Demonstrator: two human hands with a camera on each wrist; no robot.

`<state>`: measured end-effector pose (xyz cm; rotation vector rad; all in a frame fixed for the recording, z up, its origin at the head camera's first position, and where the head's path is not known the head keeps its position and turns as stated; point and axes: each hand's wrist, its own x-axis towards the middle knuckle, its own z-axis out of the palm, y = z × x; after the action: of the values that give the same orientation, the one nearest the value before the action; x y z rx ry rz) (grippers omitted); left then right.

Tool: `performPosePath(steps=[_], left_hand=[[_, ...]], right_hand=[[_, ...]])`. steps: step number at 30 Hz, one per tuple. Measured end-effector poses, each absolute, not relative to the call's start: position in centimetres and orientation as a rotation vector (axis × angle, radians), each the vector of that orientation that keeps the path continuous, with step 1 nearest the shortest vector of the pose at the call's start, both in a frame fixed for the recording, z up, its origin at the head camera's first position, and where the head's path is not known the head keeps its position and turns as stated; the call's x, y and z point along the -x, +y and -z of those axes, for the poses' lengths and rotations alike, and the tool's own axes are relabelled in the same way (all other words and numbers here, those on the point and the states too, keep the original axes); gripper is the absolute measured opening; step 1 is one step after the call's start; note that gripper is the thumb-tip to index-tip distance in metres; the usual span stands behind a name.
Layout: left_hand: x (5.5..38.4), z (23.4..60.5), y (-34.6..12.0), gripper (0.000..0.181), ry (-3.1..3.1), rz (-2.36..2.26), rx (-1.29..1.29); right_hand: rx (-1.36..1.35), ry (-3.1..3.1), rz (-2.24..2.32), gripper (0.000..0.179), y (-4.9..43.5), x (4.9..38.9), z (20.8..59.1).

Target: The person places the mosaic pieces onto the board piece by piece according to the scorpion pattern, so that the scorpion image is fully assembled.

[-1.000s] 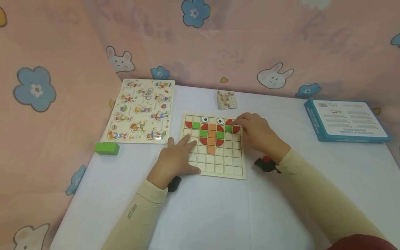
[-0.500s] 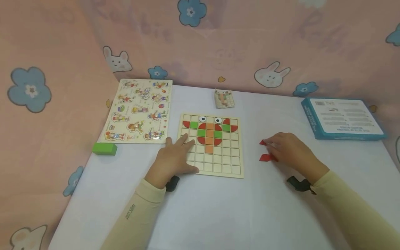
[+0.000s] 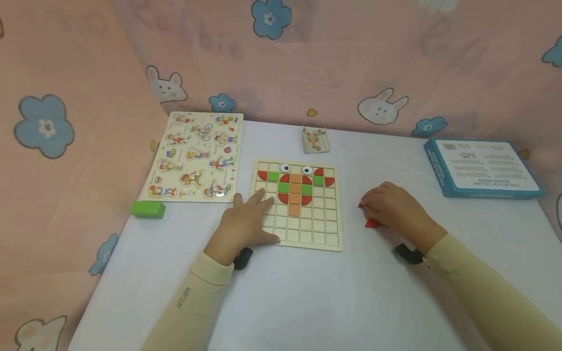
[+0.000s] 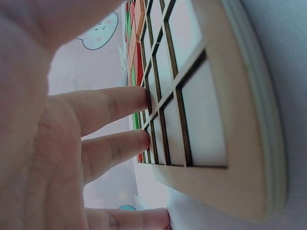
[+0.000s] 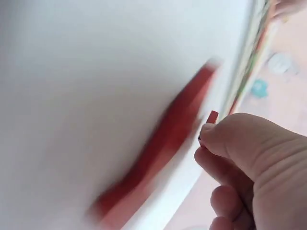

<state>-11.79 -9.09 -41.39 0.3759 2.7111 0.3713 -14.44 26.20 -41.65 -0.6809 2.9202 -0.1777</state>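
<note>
A square wooden grid board (image 3: 331,226) lies on the white table, its upper cells filled with red quarter-round tiles, green square tiles and a column of orange tiles (image 3: 295,185). Two round eye tiles (image 3: 307,170) sit in the top row. My left hand (image 3: 239,224) rests spread on the board's left side; the left wrist view shows its straight fingertips on the grid (image 4: 204,115). To the right of the board, my right hand (image 3: 399,207) pinches a small red tile (image 5: 213,117) between thumb and finger. Another red tile (image 3: 371,223) lies on the table under that hand, blurred in its wrist view.
A picture puzzle board (image 3: 197,156) lies at the back left, with a green block (image 3: 148,209) at its near corner. Behind the grid board stands a small creased pattern card (image 3: 316,140). A blue and white box (image 3: 483,168) lies at the far right.
My right hand has left the red tile at the board's upper right, moved right to the loose red tiles and now pinches one, shifting slightly back left. My left hand has stayed on the board.
</note>
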Motion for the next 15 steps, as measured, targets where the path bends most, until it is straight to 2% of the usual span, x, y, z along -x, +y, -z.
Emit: performPosePath(steps=[3, 10, 15], left_hand=[[11.7, 41.4, -9.1, 0.102, 2.709, -0.369, -0.373], [11.8, 41.4, -9.1, 0.102, 2.713, -0.367, -0.371], [11.8, 41.4, -9.0, 0.101, 2.718, -0.355, -0.373]], right_hand=[[0.762, 2.902, 0.261, 0.019, 24.0, 14.1, 41.5], [1.162, 2.871, 0.432, 0.019, 18.1, 12.0, 41.9], [1.262, 2.882, 0.366, 0.020, 16.4, 11.6, 42.4]])
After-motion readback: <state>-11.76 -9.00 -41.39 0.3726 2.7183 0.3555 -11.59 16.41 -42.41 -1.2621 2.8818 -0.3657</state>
